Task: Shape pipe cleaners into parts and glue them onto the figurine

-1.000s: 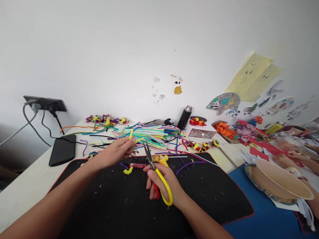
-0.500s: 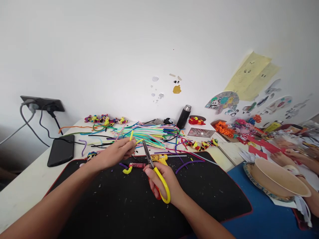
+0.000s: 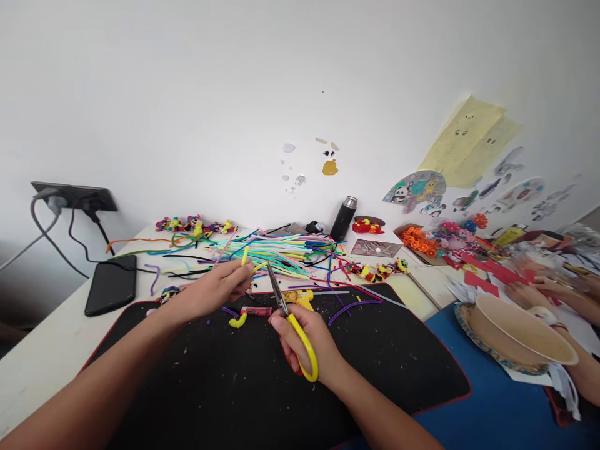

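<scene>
Pinched in my left hand [image 3: 234, 278] is a yellow pipe cleaner [image 3: 260, 266], one end standing up above the fingers, the other pointing right. My right hand [image 3: 304, 337] grips scissors [image 3: 302, 344] with yellow and red handles. The scissor blades point up and left, their tips at the right end of the pipe cleaner; whether they touch it I cannot tell. Below lie a curled yellow fuzzy piece [image 3: 238, 321] and a red lighter [image 3: 256, 310] on the black mat [image 3: 234, 387]. A yellow glue gun [image 3: 304, 297] rests just behind the scissors.
A heap of coloured pipe cleaners [image 3: 276, 250] lies behind my hands. Small fuzzy figures [image 3: 197, 225] line the wall. A phone [image 3: 111, 284] is at left, a black flask [image 3: 344, 219] at back. At right are a bowl [image 3: 525, 331] and another person's hands [image 3: 525, 294] with red paper.
The view has shifted slightly. My hands, the yellow pipe cleaner and the scissors keep nearly the same places relative to each other.
</scene>
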Demonstrator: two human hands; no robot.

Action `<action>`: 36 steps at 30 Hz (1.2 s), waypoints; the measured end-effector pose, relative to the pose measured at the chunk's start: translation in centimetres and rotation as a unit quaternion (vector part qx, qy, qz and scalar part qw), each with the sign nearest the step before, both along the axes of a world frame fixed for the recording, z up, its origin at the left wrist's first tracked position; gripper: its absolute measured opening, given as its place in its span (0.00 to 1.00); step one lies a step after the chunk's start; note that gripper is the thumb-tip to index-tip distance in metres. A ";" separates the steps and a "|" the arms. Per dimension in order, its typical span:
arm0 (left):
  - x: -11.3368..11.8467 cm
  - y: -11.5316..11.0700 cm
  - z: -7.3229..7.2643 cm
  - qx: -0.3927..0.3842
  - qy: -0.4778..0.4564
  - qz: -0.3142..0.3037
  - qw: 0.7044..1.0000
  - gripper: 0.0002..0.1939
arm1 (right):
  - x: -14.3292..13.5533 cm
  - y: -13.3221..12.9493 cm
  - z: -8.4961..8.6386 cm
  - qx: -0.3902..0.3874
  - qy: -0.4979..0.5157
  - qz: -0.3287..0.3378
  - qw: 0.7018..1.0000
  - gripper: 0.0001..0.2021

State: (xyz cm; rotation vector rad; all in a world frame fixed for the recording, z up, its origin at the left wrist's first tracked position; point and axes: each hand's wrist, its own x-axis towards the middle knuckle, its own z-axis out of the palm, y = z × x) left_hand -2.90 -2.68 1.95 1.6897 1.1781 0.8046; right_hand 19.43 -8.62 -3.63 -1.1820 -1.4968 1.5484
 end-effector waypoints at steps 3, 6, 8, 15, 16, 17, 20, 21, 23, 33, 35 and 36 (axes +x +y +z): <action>0.0 0.0 0.1 -0.028 -0.025 -0.028 0.999 0.28 | 0.0 0.0 -0.1 0.001 -0.002 0.003 1.000 0.27; 0.1 -0.1 0.4 -0.022 -0.019 -0.035 0.999 0.28 | -0.1 -0.1 -0.1 0.002 -0.014 -0.004 1.000 0.27; 0.2 -0.3 0.6 -0.013 -0.012 -0.038 0.999 0.28 | -0.2 -0.1 0.1 0.003 -0.024 -0.010 1.000 0.27; -0.1 -0.3 1.1 0.016 0.027 -0.027 0.999 0.30 | 0.0 -0.1 -0.3 0.022 -0.025 -0.015 0.999 0.25; -0.2 -0.3 1.2 0.028 0.038 -0.023 0.999 0.30 | 0.1 0.0 -0.4 0.026 -0.024 -0.016 0.999 0.25; -0.4 -0.2 1.3 0.039 0.050 -0.019 0.998 0.30 | 0.2 0.0 -0.5 0.027 -0.024 -0.017 0.999 0.24; -0.7 -0.1 1.3 0.091 0.096 -0.002 0.991 0.26 | 0.5 0.1 -0.8 0.021 -0.017 -0.014 1.000 0.23; -0.8 0.0 1.2 0.115 0.115 0.003 0.987 0.23 | 0.5 0.1 -0.8 0.018 -0.012 -0.012 1.000 0.23; -0.8 0.0 0.9 0.151 0.156 0.008 0.976 0.20 | 0.6 0.1 -0.9 0.012 -0.002 -0.004 1.000 0.23; -1.4 0.4 -0.3 0.227 0.230 0.003 0.946 0.16 | 0.4 -0.1 -1.3 -0.009 -0.016 0.008 1.000 0.24; -1.7 0.4 0.0 0.230 0.215 0.015 0.949 0.16 | 0.3 -0.2 -0.9 -0.014 -0.026 0.010 1.000 0.24; -1.8 0.4 0.2 0.230 0.209 0.016 0.950 0.16 | 0.3 -0.2 -0.8 -0.016 -0.031 0.012 0.999 0.23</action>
